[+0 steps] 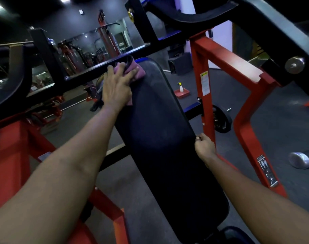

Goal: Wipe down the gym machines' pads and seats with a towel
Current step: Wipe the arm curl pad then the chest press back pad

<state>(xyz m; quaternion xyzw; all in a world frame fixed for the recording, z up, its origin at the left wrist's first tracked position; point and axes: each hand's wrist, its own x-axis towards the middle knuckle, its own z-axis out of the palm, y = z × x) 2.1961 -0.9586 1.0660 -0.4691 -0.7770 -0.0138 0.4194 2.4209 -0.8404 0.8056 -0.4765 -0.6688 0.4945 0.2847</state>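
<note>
A long black back pad (160, 134) of a red-framed press machine slants away from me through the middle of the view. My left hand (116, 85) presses a pink towel (138, 73) flat against the pad's top left corner, fingers spread over the cloth. My right hand (204, 145) grips the pad's right edge about halfway down, fingers curled around the rim. A dark seat (236, 233) peeks in at the bottom edge.
Red frame posts (205, 85) stand right of the pad, with a black weight plate (221, 120) behind. A spray bottle (181, 88) stands in a red tray (182, 93) on the grey floor beyond. Black lever arms (266, 23) cross overhead. A chrome handle end (299, 160) juts in at right.
</note>
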